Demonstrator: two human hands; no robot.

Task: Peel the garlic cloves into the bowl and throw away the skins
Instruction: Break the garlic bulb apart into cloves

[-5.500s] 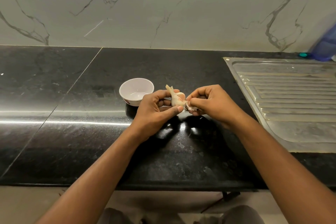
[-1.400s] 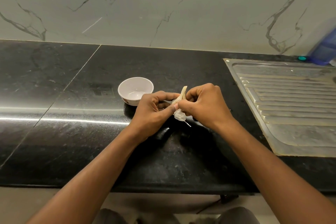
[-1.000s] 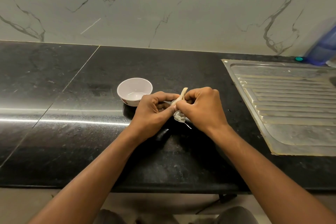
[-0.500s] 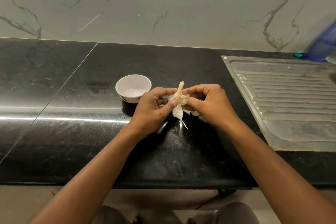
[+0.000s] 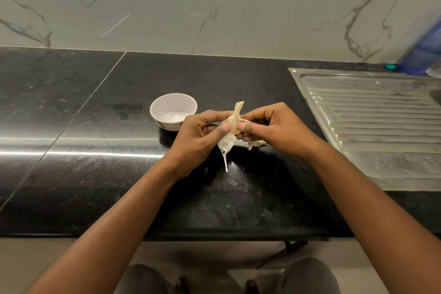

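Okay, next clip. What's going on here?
A person is peeling garlic over a black counter. The left hand and right hand pinch the garlic between them, just beside a white bowl. A strip of loose skin hangs down from the garlic. No peeled cloves show in the bowl yet.

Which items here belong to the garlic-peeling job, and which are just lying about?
Job: garlic, pinched by left hand and right hand; skin strip hanging from it; skin scraps on the counter; white bowl.
Lying about: steel drainboard; blue container by the wall.
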